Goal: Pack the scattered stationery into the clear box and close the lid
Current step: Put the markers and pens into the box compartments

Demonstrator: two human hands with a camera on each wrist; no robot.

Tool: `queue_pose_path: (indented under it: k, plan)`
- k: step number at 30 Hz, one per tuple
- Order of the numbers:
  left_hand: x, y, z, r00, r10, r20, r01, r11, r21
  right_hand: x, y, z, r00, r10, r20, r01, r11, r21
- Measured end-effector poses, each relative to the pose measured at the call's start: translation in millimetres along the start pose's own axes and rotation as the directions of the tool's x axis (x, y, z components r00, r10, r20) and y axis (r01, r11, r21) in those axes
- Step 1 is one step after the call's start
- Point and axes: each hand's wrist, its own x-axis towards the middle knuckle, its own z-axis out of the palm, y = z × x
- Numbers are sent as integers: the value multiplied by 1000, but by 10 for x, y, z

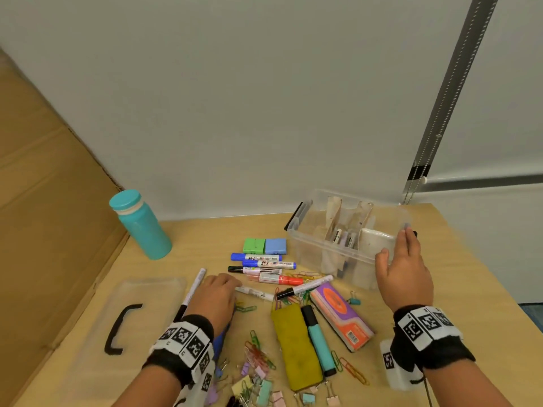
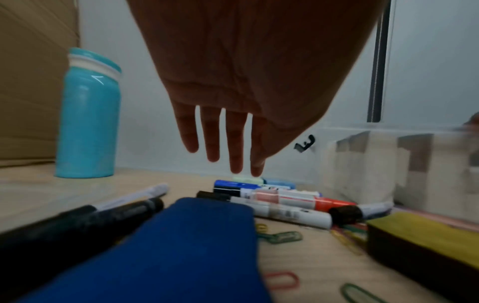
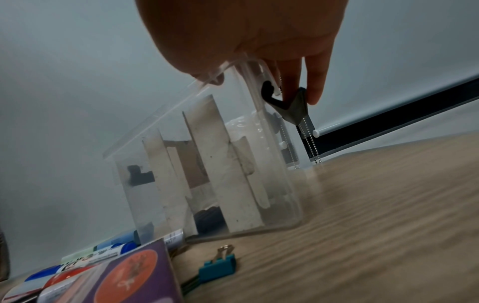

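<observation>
The clear box [image 1: 311, 245] with card dividers stands at the back right of the table, a few items inside. My right hand [image 1: 395, 242] grips its right end, thumb on the near rim and fingers by the black latch [image 3: 293, 106]. That end looks blurred. My left hand [image 1: 223, 284] hovers with straight fingers [image 2: 212, 139] over the row of markers [image 1: 261, 264], holding nothing. The clear lid [image 1: 126, 324] with a black handle lies flat at the left.
Green and blue erasers [image 1: 264, 245], a yellow block [image 1: 296, 348], a teal highlighter [image 1: 317, 339], a purple-orange pack [image 1: 342, 315], paper clips and binder clips [image 1: 258, 386] litter the table. A teal bottle [image 1: 141, 227] stands back left beside cardboard [image 1: 44, 201].
</observation>
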Motion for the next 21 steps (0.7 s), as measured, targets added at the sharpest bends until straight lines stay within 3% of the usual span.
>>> queue_pose_path:
  k: [3, 9, 11, 14, 17, 21]
  plan:
    - [99, -111, -17, 987, -59, 148, 38, 989, 142, -4, 2, 4, 1000, 1, 3, -1, 1000, 8]
    - [330, 34, -22, 980, -5, 198, -47, 966, 253, -52, -42, -46, 1000, 13, -6, -13, 999, -32]
    - [374, 90, -26, 974, -23, 226, -40, 962, 271, -113, -139, -84, 994, -74, -85, 67, 994, -89]
    - [419, 133, -27, 972, -40, 233, -33, 953, 302, -258, -456, -141, 928, -357, -109, 350, 933, -81]
    - [418, 126, -28, 974, -66, 217, -11, 941, 337, -381, -812, -29, 814, -581, 22, 581, 814, 9]
    - [379, 34, -32, 987, -64, 144, 14, 947, 320, -400, -1121, 348, 764, -579, 285, 585, 808, 72]
